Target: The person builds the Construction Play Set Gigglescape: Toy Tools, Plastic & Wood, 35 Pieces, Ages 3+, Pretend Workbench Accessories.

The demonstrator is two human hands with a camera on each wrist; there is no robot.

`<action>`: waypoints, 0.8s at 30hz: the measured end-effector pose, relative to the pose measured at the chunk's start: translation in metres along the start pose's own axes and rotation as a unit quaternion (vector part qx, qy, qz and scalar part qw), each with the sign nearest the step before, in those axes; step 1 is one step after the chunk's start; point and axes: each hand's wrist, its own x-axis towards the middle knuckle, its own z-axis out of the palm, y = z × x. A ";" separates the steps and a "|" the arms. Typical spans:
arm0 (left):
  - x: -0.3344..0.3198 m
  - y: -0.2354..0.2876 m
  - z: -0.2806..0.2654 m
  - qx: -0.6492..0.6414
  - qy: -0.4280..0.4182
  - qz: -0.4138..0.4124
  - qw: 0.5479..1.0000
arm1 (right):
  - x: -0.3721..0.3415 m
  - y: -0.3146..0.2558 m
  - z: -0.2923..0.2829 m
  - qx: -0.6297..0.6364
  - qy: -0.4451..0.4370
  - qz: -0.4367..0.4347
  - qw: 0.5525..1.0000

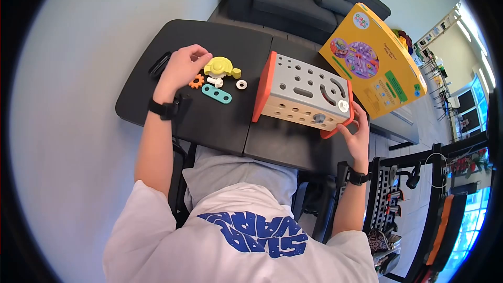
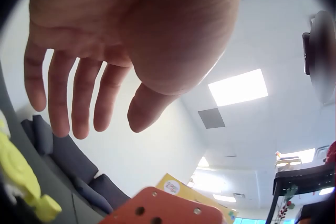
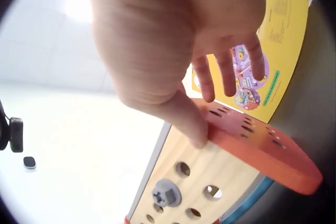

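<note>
Wooden-sided and probably stiff but bulky, the toy box (image 1: 288, 76) lies between the left grip (image 1: 183, 68), spread beside the yellow part (image 1: 217, 66), and the right grip (image 1: 358, 137), spread, its thumb touching the red end panel (image 3: 262, 157), a suitable hold; other finger contact is unclear.

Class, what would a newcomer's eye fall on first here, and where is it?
Probably the big yellow carton, beyond the toy box to the right. Next, the toy box's red ends, the right hand touching one. Then the yellow piece, on the table beside the left hand.
</note>
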 end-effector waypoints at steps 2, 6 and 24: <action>0.003 -0.010 -0.009 0.034 0.013 0.001 0.999 | 0.000 -0.014 0.006 -0.039 0.022 -0.021 0.999; 0.005 -0.030 -0.004 0.087 -0.048 -0.011 0.995 | 0.003 -0.034 0.017 -0.150 0.093 -0.141 0.974; 0.001 -0.069 0.013 0.360 -0.024 -0.060 0.931 | -0.007 -0.124 0.138 -0.082 -0.087 -0.384 0.916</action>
